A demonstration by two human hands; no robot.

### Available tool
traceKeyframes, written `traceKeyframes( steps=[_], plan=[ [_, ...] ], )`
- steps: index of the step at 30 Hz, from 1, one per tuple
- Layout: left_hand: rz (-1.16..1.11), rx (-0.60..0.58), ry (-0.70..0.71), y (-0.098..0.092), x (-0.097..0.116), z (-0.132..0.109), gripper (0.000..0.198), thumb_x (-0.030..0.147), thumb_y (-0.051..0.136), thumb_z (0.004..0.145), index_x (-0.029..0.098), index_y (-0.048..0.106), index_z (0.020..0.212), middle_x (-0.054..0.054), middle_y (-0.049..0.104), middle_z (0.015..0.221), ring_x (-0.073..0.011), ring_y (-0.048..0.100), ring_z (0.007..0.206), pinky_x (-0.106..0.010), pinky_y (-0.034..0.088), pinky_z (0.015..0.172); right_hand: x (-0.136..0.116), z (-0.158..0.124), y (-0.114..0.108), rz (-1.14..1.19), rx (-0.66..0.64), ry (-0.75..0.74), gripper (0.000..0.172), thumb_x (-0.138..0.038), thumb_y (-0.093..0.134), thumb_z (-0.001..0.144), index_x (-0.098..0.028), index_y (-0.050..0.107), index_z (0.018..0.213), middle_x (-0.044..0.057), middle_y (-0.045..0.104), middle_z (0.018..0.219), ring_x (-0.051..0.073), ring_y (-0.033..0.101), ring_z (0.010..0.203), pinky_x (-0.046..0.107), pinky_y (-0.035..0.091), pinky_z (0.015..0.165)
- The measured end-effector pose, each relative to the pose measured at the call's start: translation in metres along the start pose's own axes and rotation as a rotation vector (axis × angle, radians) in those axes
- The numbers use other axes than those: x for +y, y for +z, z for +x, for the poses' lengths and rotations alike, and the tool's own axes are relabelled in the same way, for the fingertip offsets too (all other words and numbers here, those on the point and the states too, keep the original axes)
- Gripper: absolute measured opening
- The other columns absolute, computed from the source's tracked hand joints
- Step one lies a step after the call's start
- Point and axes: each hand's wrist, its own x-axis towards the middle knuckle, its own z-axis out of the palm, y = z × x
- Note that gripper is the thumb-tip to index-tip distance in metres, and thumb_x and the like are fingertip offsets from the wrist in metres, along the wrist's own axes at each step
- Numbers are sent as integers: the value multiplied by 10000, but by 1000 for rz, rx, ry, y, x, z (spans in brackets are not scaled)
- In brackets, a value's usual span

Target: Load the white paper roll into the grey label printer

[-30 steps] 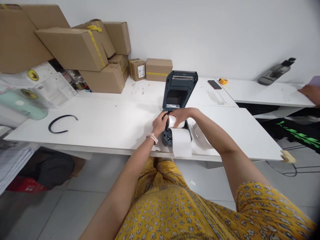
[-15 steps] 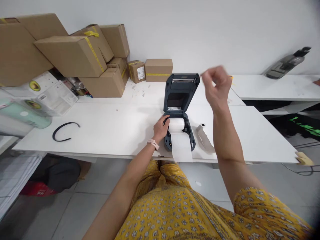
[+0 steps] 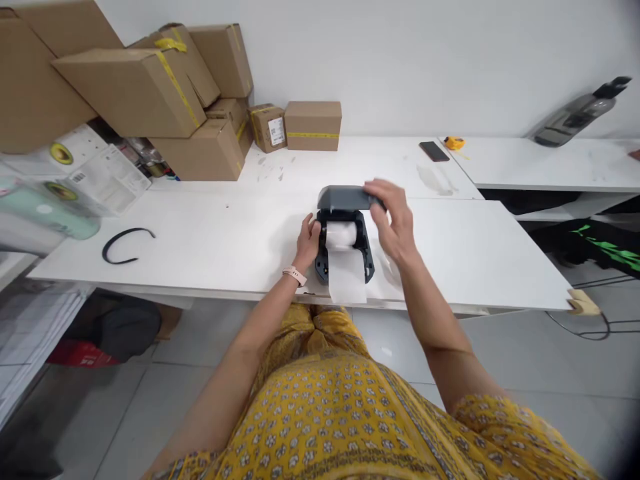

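Observation:
A dark grey label printer (image 3: 345, 241) sits near the front edge of the white table (image 3: 225, 240), with a white paper roll (image 3: 341, 235) inside and a strip of paper hanging over its front. The printer's lid (image 3: 343, 198) is tilted halfway down. My right hand (image 3: 393, 217) rests on the lid's right side, fingers spread over its top. My left hand (image 3: 307, 241) grips the printer's left side, fingers curled against it. A loose paper strip lies on the table right of the printer, mostly hidden by my right hand.
Cardboard boxes (image 3: 150, 93) are stacked at the back left beside printed packages (image 3: 90, 173). A black curved band (image 3: 125, 243) lies on the left. A phone (image 3: 433, 151) and a yellow tape measure (image 3: 454, 143) lie further back. A handheld vacuum (image 3: 575, 120) rests on the right table.
My right hand left the paper roll, rose, then came down on the lid, which has swung from fully upright to about halfway down. The left hand stays at the printer's left side.

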Motion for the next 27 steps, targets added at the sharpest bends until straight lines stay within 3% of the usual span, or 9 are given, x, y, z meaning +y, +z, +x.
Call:
traceKeyframes(
  steps=[2,4,8,11,13,16,18,22,27],
  plan=[
    [-97,41,-64,-2,0,-17,651,647,353,1028,234,455,1520,-116,614,1498,-232,594,1376,-371,504,1099,-5,-43,3,20,-41,65,475,-559,381,1025,-416,599,1422,18,616,1488,320,478,1472,571,327,1283],
    [-201,75,-151,-6,2,-38,686,707,300,1013,273,455,1522,-103,562,1559,-240,562,1424,-381,526,1082,-2,-79,11,51,-52,147,499,-532,314,1035,-391,652,1374,31,670,1428,320,511,1454,594,330,1278],
    [-247,103,-164,-12,16,-74,723,709,512,947,309,423,1543,-86,386,1695,-261,344,1587,-435,387,1241,6,-117,31,31,10,277,489,-472,301,1041,-347,770,1100,41,767,1225,299,606,1362,639,330,1265],
    [-235,53,-173,-7,24,-85,849,610,725,855,282,385,1560,-98,334,1718,-287,287,1610,-443,323,1290,5,-122,40,33,79,348,354,-478,428,1014,-353,751,1087,45,763,1189,283,614,1343,603,336,1272],
    [-270,1,-193,-1,25,-88,809,568,723,867,259,403,1542,-119,426,1664,-308,401,1551,-464,386,1258,5,-122,43,79,143,436,371,-504,505,982,-366,664,1288,54,680,1373,280,529,1441,578,334,1281],
    [-309,-36,-204,6,23,-91,680,539,659,914,241,461,1492,-126,558,1557,-305,545,1434,-464,475,1186,8,-124,48,264,156,670,785,-579,596,907,-362,308,1604,66,332,1707,298,302,1600,582,317,1292],
    [-293,-44,-192,6,22,-93,654,532,658,914,240,485,1473,-120,580,1535,-296,556,1420,-451,484,1177,14,-128,50,452,71,811,962,-634,605,870,-343,138,1659,86,226,1753,319,281,1611,588,337,1282],
    [-265,-75,-178,0,25,-94,639,549,666,908,256,517,1456,-105,590,1527,-302,559,1415,-463,486,1179,23,-134,53,556,-82,847,963,-690,523,895,-327,87,1673,85,298,1728,310,357,1575,547,383,1273],
    [-223,-68,-171,-2,29,-95,649,575,671,906,266,531,1460,-117,573,1539,-338,539,1434,-500,486,1182,25,-138,54,442,-96,803,909,-720,458,913,-334,111,1660,80,295,1720,314,358,1568,525,406,1264]
  ],
)
